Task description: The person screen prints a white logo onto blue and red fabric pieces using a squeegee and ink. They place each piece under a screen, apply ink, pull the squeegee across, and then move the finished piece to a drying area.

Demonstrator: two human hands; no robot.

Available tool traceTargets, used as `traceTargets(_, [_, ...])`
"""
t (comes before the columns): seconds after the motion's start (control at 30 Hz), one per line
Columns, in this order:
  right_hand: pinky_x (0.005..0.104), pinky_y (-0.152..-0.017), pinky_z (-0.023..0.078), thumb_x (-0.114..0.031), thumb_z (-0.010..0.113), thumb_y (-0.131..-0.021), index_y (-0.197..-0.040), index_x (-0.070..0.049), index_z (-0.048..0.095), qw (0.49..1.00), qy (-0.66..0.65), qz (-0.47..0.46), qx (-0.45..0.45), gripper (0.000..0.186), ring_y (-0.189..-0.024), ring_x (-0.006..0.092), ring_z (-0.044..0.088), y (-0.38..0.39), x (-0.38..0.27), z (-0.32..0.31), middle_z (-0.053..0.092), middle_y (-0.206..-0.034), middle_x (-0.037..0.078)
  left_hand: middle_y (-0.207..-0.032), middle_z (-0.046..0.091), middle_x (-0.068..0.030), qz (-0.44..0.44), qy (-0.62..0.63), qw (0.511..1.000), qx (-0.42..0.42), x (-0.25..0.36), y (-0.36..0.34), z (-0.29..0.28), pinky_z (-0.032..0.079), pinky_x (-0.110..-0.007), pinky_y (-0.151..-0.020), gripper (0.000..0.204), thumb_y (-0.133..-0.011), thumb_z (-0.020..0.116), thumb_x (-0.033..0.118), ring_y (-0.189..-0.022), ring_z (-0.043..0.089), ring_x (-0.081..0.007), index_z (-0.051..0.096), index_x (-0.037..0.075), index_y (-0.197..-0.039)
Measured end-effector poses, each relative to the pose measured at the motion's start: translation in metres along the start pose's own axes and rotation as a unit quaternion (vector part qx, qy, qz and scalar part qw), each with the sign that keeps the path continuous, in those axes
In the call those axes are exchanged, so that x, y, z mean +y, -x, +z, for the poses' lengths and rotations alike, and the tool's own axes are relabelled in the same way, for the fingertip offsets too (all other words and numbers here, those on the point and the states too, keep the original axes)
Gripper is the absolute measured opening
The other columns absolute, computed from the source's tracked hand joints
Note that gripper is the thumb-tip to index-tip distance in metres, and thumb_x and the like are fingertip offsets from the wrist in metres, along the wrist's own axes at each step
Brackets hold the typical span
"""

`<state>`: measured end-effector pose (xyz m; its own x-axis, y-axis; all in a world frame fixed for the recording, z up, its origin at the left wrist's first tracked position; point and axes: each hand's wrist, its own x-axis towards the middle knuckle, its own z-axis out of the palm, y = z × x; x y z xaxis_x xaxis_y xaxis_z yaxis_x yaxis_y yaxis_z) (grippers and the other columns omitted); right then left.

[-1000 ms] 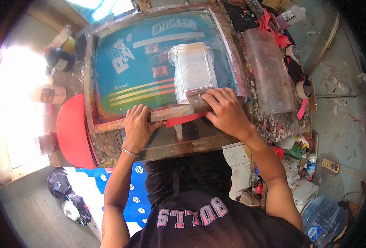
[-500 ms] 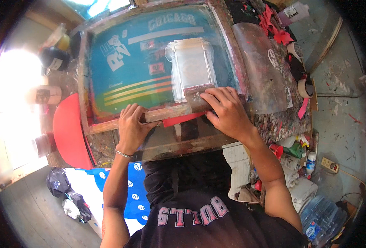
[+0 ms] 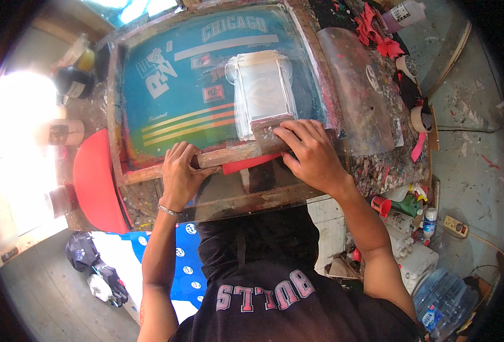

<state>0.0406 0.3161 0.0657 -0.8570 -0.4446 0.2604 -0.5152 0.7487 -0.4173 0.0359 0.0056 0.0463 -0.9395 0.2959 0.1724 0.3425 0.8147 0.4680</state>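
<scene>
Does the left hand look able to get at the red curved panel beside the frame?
Probably yes: the red panel lies nearby with its broad face uncovered, though the left hand would first have to release the wooden frame.

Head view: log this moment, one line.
left hand: grips near rail of frame | right hand: holds squeegee at near end of white ink | red strip: at near rail, between hands

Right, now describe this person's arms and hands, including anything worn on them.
Both the left hand and right hand are ungloved. The left wrist wears a thin, pale bracelet; the right has none. A short-sleeved black top leaves both forearms bare.
</scene>
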Motion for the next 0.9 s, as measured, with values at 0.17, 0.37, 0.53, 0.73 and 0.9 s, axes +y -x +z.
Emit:
traceTargets(0.17, [0.0486,-0.105,0.044,-0.004,0.078,-0.075,-0.125,-0.004,0.063,1.000,0.001,0.006,0.001,0.051,-0.120,0.0339,0.058,0.000,-0.001,0.000,0.062,-0.126,0.013,-0.080,0.055,-0.0074,-0.002,0.008,1.000,0.005,-0.001,0.000,0.002,0.043,-0.040,-0.076,0.047,-0.059,0.093,0.026,-0.081,0.055,-0.0296,0.061,0.006,-0.085])
traceTargets(0.37, [0.0480,-0.105,0.044,-0.004,0.078,-0.075,-0.123,-0.004,0.064,1.000,0.014,-0.002,0.002,0.051,-0.118,0.0334,0.059,0.000,0.001,0.002,0.063,-0.125,0.012,-0.082,0.056,-0.0079,0.004,0.003,1.000,0.005,-0.003,0.001,0.004,0.043,-0.041,-0.076,0.047,-0.060,0.093,0.027,-0.082,0.055,-0.0298,0.060,0.005,-0.086])
traceTargets(0.53, [0.0479,-0.107,0.042,-0.007,0.072,-0.081,-0.123,-0.001,0.064,0.990,0.131,-0.043,-0.038,0.043,-0.114,0.0309,0.062,-0.012,-0.001,-0.002,0.066,-0.116,0.014,-0.084,0.056,-0.0082,0.008,0.002,1.000,0.007,-0.002,0.000,0.003,0.044,-0.041,-0.077,0.048,-0.060,0.093,0.027,-0.084,0.056,-0.0300,0.061,0.005,-0.088])
traceTargets(0.73, [0.0481,-0.099,0.043,-0.011,0.055,-0.092,-0.106,-0.002,0.062,0.982,0.172,-0.057,-0.045,0.018,-0.100,0.0297,0.067,-0.063,0.011,-0.010,0.068,-0.099,0.015,-0.085,0.056,-0.0081,0.005,0.002,1.000,0.006,-0.003,-0.001,0.002,0.043,-0.041,-0.078,0.049,-0.059,0.093,0.027,-0.084,0.056,-0.0302,0.061,0.006,-0.090])
traceTargets(0.9, [0.0462,-0.097,0.040,-0.004,0.069,-0.084,-0.113,-0.005,0.065,0.990,0.072,-0.006,-0.121,0.030,-0.106,0.0326,0.066,-0.080,0.027,-0.020,0.070,-0.108,0.014,-0.087,0.058,-0.0094,-0.017,-0.009,1.000,-0.016,-0.006,0.000,0.005,0.045,-0.041,-0.080,0.050,-0.058,0.094,0.027,-0.087,0.058,-0.0318,0.060,0.007,-0.089])
